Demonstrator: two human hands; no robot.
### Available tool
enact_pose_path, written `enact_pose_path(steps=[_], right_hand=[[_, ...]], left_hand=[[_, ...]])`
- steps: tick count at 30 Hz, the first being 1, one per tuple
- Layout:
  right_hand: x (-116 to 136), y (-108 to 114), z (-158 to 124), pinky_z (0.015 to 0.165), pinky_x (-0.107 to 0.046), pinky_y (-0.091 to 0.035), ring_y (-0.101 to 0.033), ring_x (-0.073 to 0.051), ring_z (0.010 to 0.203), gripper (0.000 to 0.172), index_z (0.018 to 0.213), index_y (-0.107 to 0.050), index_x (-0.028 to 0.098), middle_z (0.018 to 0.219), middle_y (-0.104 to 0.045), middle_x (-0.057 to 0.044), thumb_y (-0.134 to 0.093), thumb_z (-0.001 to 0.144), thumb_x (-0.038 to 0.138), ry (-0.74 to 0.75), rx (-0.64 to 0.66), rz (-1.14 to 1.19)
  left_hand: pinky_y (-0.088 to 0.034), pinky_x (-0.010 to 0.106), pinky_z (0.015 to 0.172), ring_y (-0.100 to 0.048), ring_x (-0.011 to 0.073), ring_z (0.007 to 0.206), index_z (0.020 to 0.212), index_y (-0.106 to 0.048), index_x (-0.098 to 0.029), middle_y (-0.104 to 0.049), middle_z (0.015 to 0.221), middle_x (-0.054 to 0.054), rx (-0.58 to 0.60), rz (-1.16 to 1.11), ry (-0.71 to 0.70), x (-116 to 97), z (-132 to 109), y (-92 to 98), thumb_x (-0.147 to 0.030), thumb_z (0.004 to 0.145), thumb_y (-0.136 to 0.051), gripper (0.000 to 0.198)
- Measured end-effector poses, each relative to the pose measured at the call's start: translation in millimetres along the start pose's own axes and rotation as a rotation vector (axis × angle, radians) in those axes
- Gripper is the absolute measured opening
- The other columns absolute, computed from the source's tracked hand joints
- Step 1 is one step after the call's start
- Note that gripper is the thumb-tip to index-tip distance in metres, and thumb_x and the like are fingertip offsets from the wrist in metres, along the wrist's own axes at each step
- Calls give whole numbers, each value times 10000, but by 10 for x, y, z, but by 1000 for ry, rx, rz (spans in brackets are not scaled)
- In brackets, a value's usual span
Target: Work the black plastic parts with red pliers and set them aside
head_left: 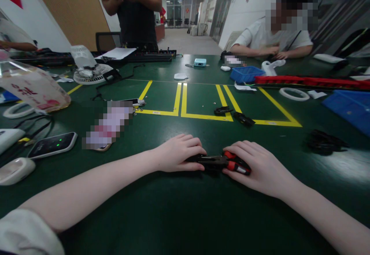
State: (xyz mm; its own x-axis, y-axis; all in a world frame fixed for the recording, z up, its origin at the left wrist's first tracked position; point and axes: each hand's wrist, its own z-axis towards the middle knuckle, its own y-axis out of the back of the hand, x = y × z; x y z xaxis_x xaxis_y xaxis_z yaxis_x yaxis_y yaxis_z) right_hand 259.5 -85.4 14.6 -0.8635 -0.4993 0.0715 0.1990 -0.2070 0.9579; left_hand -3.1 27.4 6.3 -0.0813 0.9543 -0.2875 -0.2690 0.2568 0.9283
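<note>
My right hand (251,164) is closed round the red-and-black handles of a pair of pliers (215,162). The dark head of the tool points left. My left hand (183,154) pinches a black part (197,158) at that end; whether this is a separate piece in the jaws or the tool's own tip I cannot tell. Both hands are low over the green table, close together. Beyond them lie two small black pieces, one (222,110) on the yellow tape and another (243,119) beside it. A black bundle (326,141) sits to the right of my right hand.
Yellow tape (206,117) marks boxes on the green table (179,216). At left are a phone (53,145), a white fan (92,73) and a bag (34,87). Blue bins (351,110) and a red strip (312,81) are at right. Two people (130,12) are across the table.
</note>
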Motion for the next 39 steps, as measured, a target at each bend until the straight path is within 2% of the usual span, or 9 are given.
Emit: enact_pose_path(steps=[25, 39], right_hand=[[11, 3, 0, 719, -398, -555, -662, -250, 877, 392, 1120, -623, 178, 998, -707, -101, -643, 849, 461, -19, 1, 21], [21, 38, 11, 729, -409, -545, -660, -260, 895, 392, 1121, -627, 204, 1019, -705, -98, -637, 840, 478, -61, 43, 56]], left_hand=[[-455, 329, 856, -563, 217, 998, 1210, -587, -178, -614, 1138, 86, 14, -11, 8, -9, 2, 18, -441, 985, -512, 354], [-458, 325, 853, -570, 213, 992, 1213, -584, -175, -613, 1138, 85, 7, -5, 11, -12, 1, 20, -430, 981, -524, 349]])
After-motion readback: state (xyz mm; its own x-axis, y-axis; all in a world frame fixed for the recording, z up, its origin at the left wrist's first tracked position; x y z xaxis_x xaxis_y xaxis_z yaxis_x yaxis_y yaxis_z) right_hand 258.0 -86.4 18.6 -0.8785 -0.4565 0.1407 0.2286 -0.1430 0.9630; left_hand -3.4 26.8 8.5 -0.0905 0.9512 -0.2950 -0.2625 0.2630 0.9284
